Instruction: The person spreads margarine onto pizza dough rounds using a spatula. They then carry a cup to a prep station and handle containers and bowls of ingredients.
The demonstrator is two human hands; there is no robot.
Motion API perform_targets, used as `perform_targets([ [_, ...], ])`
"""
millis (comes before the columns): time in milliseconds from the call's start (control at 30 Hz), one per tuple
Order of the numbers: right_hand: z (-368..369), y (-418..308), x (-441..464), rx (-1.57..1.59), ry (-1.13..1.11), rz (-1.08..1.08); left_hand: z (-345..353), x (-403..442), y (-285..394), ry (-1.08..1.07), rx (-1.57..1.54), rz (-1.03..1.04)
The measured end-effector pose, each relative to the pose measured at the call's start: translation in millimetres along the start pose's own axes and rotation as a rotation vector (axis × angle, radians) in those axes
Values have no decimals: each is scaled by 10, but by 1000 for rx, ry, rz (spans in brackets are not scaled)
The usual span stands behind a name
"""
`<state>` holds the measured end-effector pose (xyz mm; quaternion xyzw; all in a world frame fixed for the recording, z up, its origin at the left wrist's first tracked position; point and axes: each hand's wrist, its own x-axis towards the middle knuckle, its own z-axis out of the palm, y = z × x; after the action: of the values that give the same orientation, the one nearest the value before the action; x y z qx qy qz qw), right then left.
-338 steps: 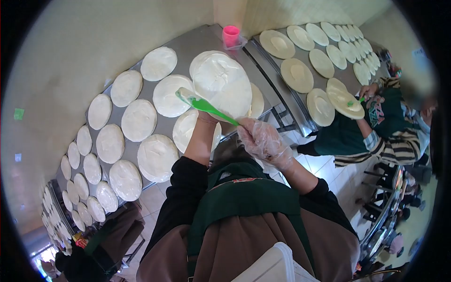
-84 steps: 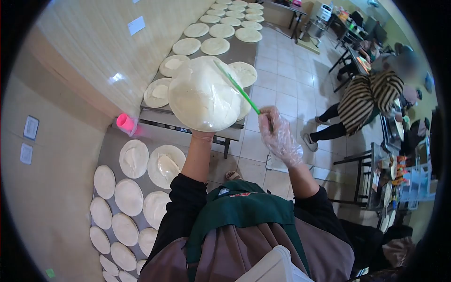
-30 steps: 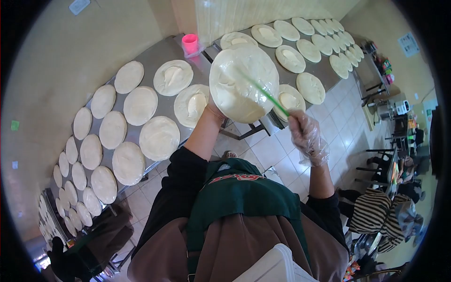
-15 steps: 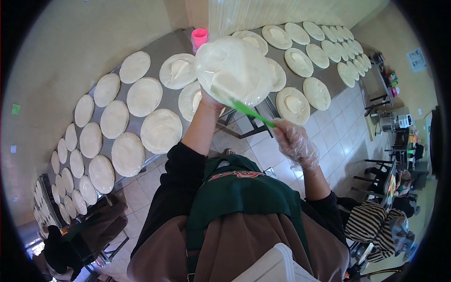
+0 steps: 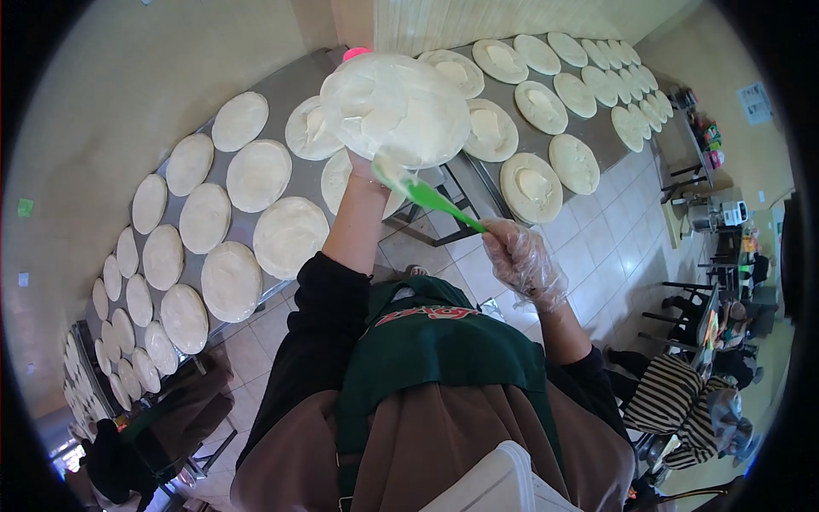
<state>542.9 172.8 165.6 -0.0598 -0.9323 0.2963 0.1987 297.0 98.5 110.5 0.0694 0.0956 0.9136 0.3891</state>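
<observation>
My left hand (image 5: 365,165) supports a round, pale plate (image 5: 397,107) from below, its fingers hidden under it. Uneven white cream covers the plate's top. In a clear plastic glove, my right hand (image 5: 520,260) grips the handle of a green spatula (image 5: 435,200). White cream coats the spatula's blade, which is at the plate's near edge; I cannot tell whether they touch. Just right of the held plate, another plate (image 5: 488,130) with a mound of cream lies on the table.
Several rows of similar plates (image 5: 290,237) cover the metal tables (image 5: 294,85) to the left and right. A pink cup (image 5: 355,54) is partly hidden behind the held plate. People are at the far right, one in a striped top (image 5: 665,392), and at the lower left.
The held plate has moved left and slightly up, hiding more of the pink cup. My right hand and the spatula have shifted left, and the blade now shows at the plate's near edge.
</observation>
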Motion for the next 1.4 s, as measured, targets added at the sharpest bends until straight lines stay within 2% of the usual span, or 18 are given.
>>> perform_targets([
  [33,7,15,-6,-1,3,3,-62,15,21,-1,1,-5],
  [100,-17,64,-2,-26,139,92,-126,58,71,-314,-443,-190],
  [133,-37,92,-17,-51,157,182,-155,69,59,-315,-443,-192],
  [200,-5,158,-42,-86,203,187,-27,43,71,49,-51,3],
  [233,31,196,-57,-120,247,191,-40,52,89,50,-50,3],
  [300,198,264,-141,-121,245,148,-56,69,140,-172,-222,-58],
  [433,257,81,-197,12,132,163,57,84,163,-54,-24,69],
  [500,254,100,-192,18,131,127,-72,88,217,-308,-409,-115],
  [600,192,92,-110,48,190,146,-146,90,238,-306,-446,-129],
  [667,164,131,-40,35,272,300,-151,88,238,-301,-447,-145],
  [767,291,244,-11,-19,324,226,-122,93,234,-287,-464,-142],
  [967,439,91,-139,91,166,246,-136,116,260,-315,-478,-112],
  [1033,430,55,-123,131,181,161,-145,114,268,-341,-482,-121],
  [1133,432,128,-62,148,263,274,-125,108,259,-295,-546,-128],
  [1200,447,161,28,123,292,273,-5,77,266,-138,-273,-41],
  [1233,464,157,53,98,322,272,-14,72,264,-137,-274,-40],
  [1300,553,136,8,79,275,250,-54,76,260,-285,-417,-81],
  [1400,629,15,-39,92,192,199,-171,89,245,-330,-526,-95],
])
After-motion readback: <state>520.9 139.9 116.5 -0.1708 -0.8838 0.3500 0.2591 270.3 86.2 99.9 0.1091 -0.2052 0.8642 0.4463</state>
